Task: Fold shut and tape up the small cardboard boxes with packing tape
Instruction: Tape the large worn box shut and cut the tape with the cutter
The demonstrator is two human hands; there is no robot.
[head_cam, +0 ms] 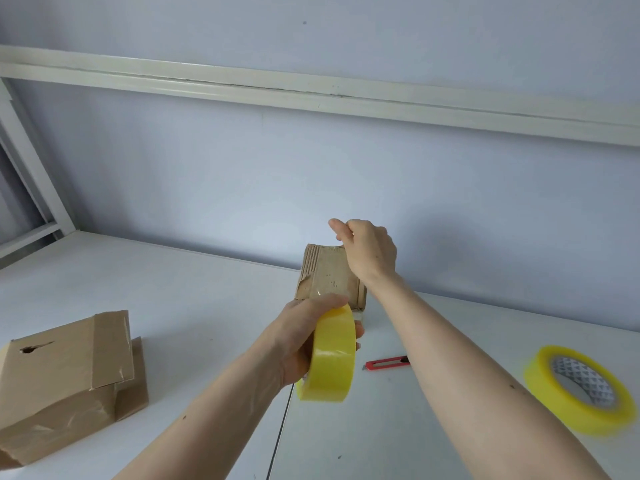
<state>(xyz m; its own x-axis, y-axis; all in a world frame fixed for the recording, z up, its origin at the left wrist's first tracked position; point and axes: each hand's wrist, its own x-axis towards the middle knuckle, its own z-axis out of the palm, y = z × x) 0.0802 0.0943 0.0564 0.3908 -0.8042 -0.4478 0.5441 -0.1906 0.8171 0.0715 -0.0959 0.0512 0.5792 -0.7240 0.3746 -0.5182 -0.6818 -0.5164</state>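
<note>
Taping small box (329,277) near worktop (173,289) back edge | left hand (304,337) gripped tape roll (330,355) | right hand (369,251) pinched, presumably tape end | I judged tape thin, sticky.

1. Soft, even daylight fills the scene; the wall (346,174) reads pale blue-grey with no hot spots.
2. Shadows are faint: a diffuse one lies on the wall to the right of the small box (329,275), and a thin one hugs that box's base on the tabletop (173,289).
3. A weak sheen shows on the yellow tape roll (332,355) in front of the box.
4. The second tape roll (578,389), far right of the box, is smeared by motion blur.
5. Wide-angle distortion bends the white rail (311,88) above the box and slants the frame (31,161) at far left.
6. The taped boxes (65,382) left of the small box stay fairly sharp.
</note>
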